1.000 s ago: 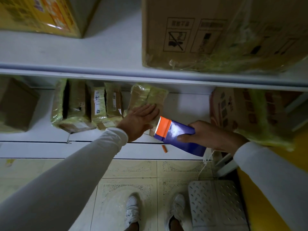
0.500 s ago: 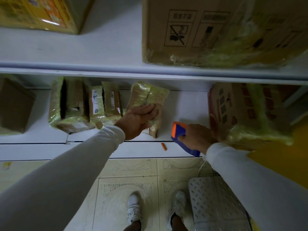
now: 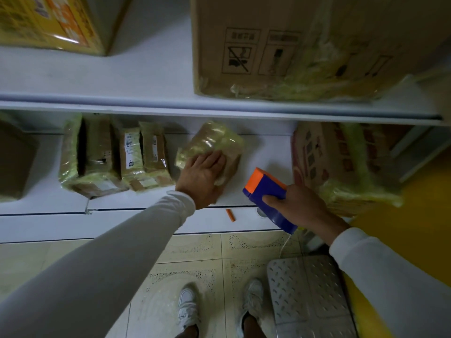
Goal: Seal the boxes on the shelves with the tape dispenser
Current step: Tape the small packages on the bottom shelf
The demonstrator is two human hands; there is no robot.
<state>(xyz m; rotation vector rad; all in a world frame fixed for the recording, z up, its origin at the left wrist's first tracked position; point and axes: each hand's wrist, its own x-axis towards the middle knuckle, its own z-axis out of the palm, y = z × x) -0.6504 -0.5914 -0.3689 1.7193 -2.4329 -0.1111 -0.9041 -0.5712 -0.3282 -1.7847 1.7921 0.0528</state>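
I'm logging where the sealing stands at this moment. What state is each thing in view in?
small parcel: wrapped in yellowish tape, tilted, pressed by the left hand
tape dispenser: gripped by the right hand, clear of the parcel
row of parcels: taped, standing side by side
large box: upper shelf, taped along its lower edge
printed box: lower shelf, taped
orange piece: lying loose on the shelf edge

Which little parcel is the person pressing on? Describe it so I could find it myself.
Look at the lower white shelf, under the big cardboard box. Right of a row of upright parcels, one small tape-wrapped parcel sits apart, tilted, with the left hand resting on it.
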